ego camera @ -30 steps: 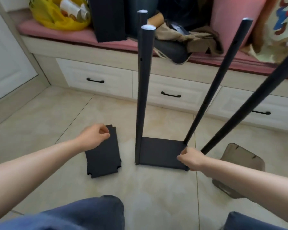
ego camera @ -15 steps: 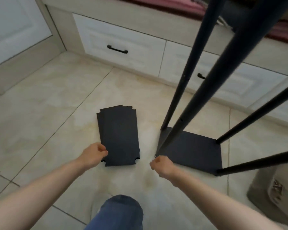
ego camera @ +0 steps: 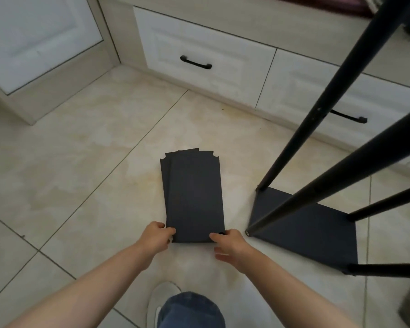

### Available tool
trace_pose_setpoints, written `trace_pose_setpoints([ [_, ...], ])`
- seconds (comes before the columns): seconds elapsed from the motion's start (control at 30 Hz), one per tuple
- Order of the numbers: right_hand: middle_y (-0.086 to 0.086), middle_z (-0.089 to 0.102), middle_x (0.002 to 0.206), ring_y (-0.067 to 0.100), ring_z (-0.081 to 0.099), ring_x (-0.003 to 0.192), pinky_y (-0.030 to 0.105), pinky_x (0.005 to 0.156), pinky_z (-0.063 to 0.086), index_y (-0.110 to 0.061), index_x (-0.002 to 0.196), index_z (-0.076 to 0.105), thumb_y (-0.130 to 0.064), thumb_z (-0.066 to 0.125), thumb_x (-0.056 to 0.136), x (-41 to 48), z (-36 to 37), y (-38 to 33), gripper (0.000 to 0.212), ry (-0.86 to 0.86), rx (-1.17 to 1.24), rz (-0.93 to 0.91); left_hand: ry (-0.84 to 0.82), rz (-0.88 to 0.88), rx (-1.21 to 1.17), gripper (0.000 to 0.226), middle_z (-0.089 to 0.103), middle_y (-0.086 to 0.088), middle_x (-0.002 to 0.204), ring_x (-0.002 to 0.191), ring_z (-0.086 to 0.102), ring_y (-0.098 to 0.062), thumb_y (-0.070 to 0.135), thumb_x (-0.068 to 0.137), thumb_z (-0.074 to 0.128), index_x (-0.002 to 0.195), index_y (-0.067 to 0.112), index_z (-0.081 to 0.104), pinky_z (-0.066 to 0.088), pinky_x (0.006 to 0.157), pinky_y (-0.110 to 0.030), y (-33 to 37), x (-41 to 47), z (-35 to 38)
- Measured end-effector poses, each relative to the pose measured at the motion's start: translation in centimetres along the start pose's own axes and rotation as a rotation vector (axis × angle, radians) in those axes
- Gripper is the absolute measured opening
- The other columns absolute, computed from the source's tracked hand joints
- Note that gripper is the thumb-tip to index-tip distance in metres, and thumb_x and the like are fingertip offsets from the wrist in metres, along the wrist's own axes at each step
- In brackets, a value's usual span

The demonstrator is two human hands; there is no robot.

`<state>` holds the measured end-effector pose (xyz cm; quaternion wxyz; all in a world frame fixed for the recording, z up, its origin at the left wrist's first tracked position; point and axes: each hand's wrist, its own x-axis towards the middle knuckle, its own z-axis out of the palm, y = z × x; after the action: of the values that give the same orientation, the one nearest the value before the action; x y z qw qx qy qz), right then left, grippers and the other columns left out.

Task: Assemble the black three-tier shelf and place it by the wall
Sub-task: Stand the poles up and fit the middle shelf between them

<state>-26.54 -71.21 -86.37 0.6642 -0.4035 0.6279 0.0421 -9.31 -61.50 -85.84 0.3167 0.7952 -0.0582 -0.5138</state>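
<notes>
Moved: both hands are brought onto the near end of the stack of black shelf boards [ego camera: 194, 197]; half a second earlier the right hand [ego camera: 230, 245] was held by the frame's near corner.
Stack: laid flat on the floor tiles [ego camera: 81, 162], its boards slightly fanned at the far end.
Left hand [ego camera: 155, 237]: curled round the stack's near left corner.
Right hand: its thumb is laid on the near right corner, the other fingers loosely spread short of the edge; nothing is gripped.
Frame: the base panel [ego camera: 305, 230] is set flat just right of the stack, not touching it, with four black poles [ego camera: 317, 114] fixed at its corners.
In the way: the right of the view is crossed by the poles.
Behind: white drawers [ego camera: 199, 39] with black handles [ego camera: 195, 62] are seen, the right one partly hidden.
Left: a white cabinet door [ego camera: 33, 31].
Below: a pale shoe [ego camera: 161, 301] and a denim knee [ego camera: 189, 311].
</notes>
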Motion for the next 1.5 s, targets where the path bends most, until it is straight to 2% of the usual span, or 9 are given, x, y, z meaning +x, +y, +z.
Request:
trace_pose_setpoints([
  [0.2,0.013,0.064,0.117,0.028,0.070,0.098,0.036,0.075,0.060,-0.003,0.128,0.049,-0.017,0.071,0.092,-1.1,-0.6,-0.7,0.044,-0.024,0.252,-0.007,-0.064,0.012,-0.103,0.027,0.068,-0.010,0.108,0.092,0.068,-0.025,0.011,0.099,0.064,0.124,0.012,0.052,0.055,0.071,-0.029,0.9,-0.9,-0.6],
  [0.37,0.018,0.065,0.119,0.033,0.075,0.086,0.052,0.074,0.060,-0.008,0.128,0.041,-0.007,0.063,0.096,-3.5,-1.4,-2.3,0.040,-0.097,0.433,-0.099,-0.156,-0.012,-0.344,0.038,0.068,-0.018,0.120,0.108,0.068,-0.036,0.003,0.094,0.068,0.130,0.003,0.054,0.056,0.094,-0.042,2.4,-2.5,-1.1],
  [0.53,0.024,0.062,0.117,0.040,0.074,0.084,0.051,0.063,0.059,-0.008,0.124,0.041,-0.003,0.061,0.096,-7.3,-2.7,-4.5,0.035,-0.117,0.507,-0.112,-0.202,-0.016,-0.462,0.035,0.066,-0.022,0.122,0.098,0.069,-0.031,0.001,0.092,0.069,0.125,-0.005,0.058,0.061,0.067,-0.032,4.9,-6.1,-1.9],
  [0.73,0.025,0.065,0.120,0.045,0.071,0.092,0.052,0.076,0.058,0.000,0.127,0.048,-0.005,0.054,0.100,-13.7,-5.4,-6.5,0.028,-0.223,0.428,-0.134,-0.255,0.043,-0.557,0.020,0.070,-0.019,0.106,0.083,0.071,-0.030,0.007,0.097,0.060,0.115,-0.001,0.064,0.060,0.059,-0.034,6.8,-11.0,-3.3],
  [0.87,0.019,0.074,0.102,0.042,0.073,0.091,0.048,0.067,0.062,-0.006,0.109,0.054,-0.006,0.055,0.100,-18.8,-7.9,-6.1,0.010,-0.315,0.355,-0.144,-0.183,0.171,-0.589,0.018,0.067,-0.014,0.095,0.073,0.069,-0.025,0.011,0.101,0.055,0.115,0.001,0.062,0.058,0.060,-0.033,9.3,-13.9,-6.2],
  [1.03,0.021,0.075,0.099,0.042,0.073,0.090,0.056,0.083,0.054,-0.016,0.127,0.046,-0.006,0.057,0.097,-25.1,-12.3,-5.7,0.034,-0.281,0.194,-0.233,-0.139,0.252,-0.617,0.018,0.064,-0.014,0.093,0.082,0.065,-0.026,0.009,0.102,0.052,0.118,0.001,0.057,0.053,0.071,-0.036,11.3,-17.9,-8.8],
  [1.2,0.011,0.076,0.090,0.036,0.074,0.086,0.063,0.096,0.048,-0.024,0.121,0.048,-0.012,0.060,0.097,-31.1,-17.7,-6.1,0.029,-0.241,0.026,-0.363,-0.191,0.278,-0.536,0.016,0.062,-0.014,0.090,0.063,0.074,-0.027,0.017,0.103,0.055,0.103,0.002,0.060,0.062,0.054,-0.034,12.1,-22.3,-8.8],
  [1.37,0.008,0.073,0.096,0.035,0.072,0.082,0.062,0.092,0.051,-0.024,0.123,0.054,-0.015,0.064,0.094,-34.7,-21.9,-4.5,0.032,-0.206,0.017,-0.413,-0.252,0.328,-0.358,0.022,0.067,-0.013,0.100,0.070,0.075,-0.027,0.025,0.102,0.057,0.114,0.007,0.062,0.058,0.063,-0.034,12.8,-25.7,-7.5],
  [1.5,0.011,0.071,0.100,0.038,0.070,0.089,0.063,0.091,0.051,-0.024,0.114,0.066,-0.016,0.069,0.091,-35.8,-24.5,-2.3,0.025,-0.221,0.079,-0.447,-0.233,0.371,-0.291,0.022,0.070,-0.008,0.080,0.065,0.073,-0.024,0.032,0.100,0.060,0.104,0.011,0.063,0.057,0.055,-0.030,13.5,-28.0,-6.5],
])
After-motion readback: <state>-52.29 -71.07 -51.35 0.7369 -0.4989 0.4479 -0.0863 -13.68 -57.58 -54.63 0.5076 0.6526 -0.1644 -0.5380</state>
